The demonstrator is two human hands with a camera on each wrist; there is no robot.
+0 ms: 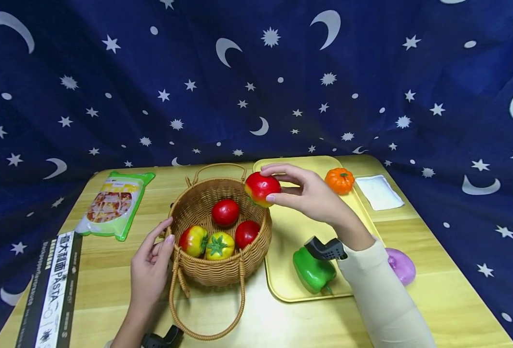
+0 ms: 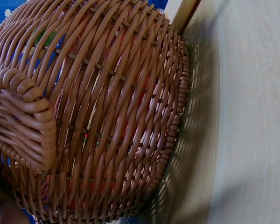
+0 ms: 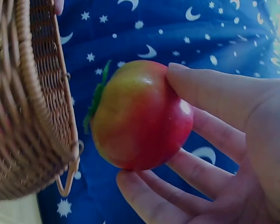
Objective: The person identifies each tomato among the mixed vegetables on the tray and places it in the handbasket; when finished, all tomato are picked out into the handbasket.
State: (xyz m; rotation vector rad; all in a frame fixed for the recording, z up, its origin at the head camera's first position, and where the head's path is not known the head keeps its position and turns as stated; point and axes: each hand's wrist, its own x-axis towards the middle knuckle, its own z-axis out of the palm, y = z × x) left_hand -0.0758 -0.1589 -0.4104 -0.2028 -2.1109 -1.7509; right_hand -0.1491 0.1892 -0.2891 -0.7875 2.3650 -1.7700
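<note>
My right hand (image 1: 310, 195) pinches a red and yellow toy tomato (image 1: 262, 188) between thumb and fingers, over the right rim of a wicker basket (image 1: 226, 275). In the right wrist view the green leafy top of this tomato (image 3: 142, 116) faces the basket. At the basket's left rim my left hand (image 1: 149, 270) grips the edge; a fingertip (image 3: 59, 6) shows there in the right wrist view. Several more tomatoes lie inside, among them a yellow one (image 1: 219, 245) with its green top up and a red one (image 1: 225, 212). The left wrist view mostly shows wicker wall (image 2: 107, 107).
Right of the basket is a yellow tray (image 1: 282, 285) with a green bell pepper (image 1: 313, 270) and an orange pumpkin (image 1: 340, 181). Beyond it lie a white cloth (image 1: 379, 192) and a purple onion-like thing (image 1: 401, 267). A food bag (image 1: 113, 205) and a pasta box (image 1: 49, 290) are left.
</note>
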